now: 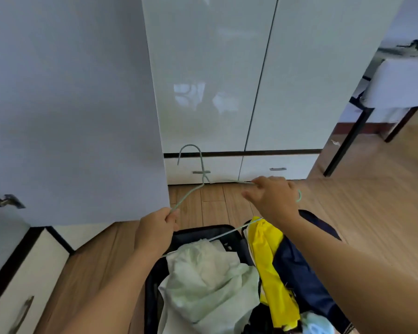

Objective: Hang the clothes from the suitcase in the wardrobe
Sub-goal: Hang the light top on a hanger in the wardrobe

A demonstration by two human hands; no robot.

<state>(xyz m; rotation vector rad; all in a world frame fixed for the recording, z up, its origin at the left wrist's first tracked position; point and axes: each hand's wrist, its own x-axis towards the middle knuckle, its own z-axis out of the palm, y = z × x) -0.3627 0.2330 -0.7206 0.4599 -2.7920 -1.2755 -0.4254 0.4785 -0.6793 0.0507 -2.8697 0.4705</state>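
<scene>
We grip the wire hanger [191, 197] with our left hand [155, 229] and right hand [274, 198], its bar crosswise above the suitcase [159, 273], whose clothes [203, 280] lie directly below, wardrobe [227, 80] ahead.

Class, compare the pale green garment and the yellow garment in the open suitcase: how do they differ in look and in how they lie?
The pale green garment is a soft, washed-out colour; the yellow garment is bright and saturated. The pale green garment lies bunched in a broad crumpled heap, while the yellow garment runs as a narrow strip. The pale green one sits left, the yellow one right, against dark blue cloth. Both lie loose in the suitcase, on no hanger.
</scene>
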